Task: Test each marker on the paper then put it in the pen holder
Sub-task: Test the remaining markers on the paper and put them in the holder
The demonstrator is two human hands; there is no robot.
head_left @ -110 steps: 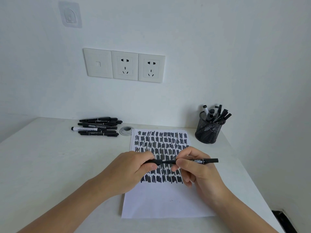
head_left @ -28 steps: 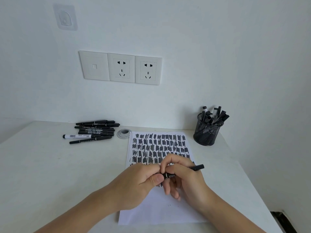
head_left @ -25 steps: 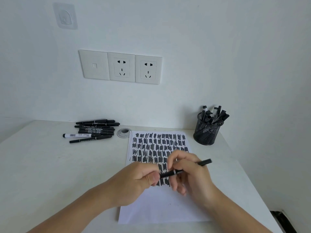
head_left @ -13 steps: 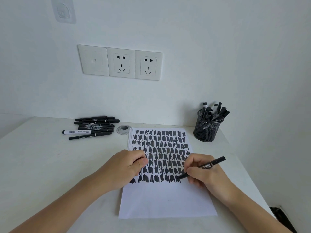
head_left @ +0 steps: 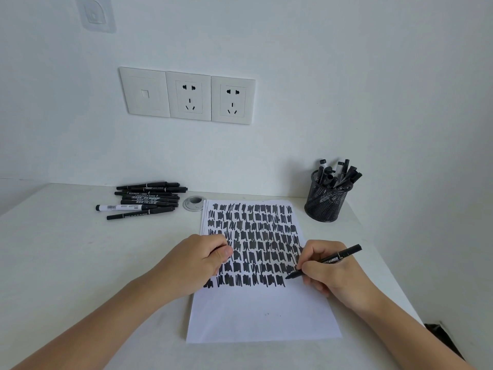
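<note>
A white paper (head_left: 261,316) lies on the desk, its upper part filled with rows of black scribbles. My right hand (head_left: 328,276) grips an uncapped black marker (head_left: 336,259) like a pen, with the tip touching the paper at the right end of the lowest scribble row. My left hand (head_left: 194,263) rests on the paper's left side with its fingers curled round the marker's cap, which is almost hidden in the fist. A black mesh pen holder (head_left: 325,204) with several markers in it stands at the back right.
Several black markers lie in a pile (head_left: 149,198) at the back left of the white desk (head_left: 80,263), beside a round cable grommet (head_left: 194,203). The wall with sockets (head_left: 186,96) rises just behind. The desk's right edge runs close to my right arm.
The hands pulled apart and the cap came off into my left hand. My right hand turned the marker into a writing grip and brought its tip down onto the paper.
</note>
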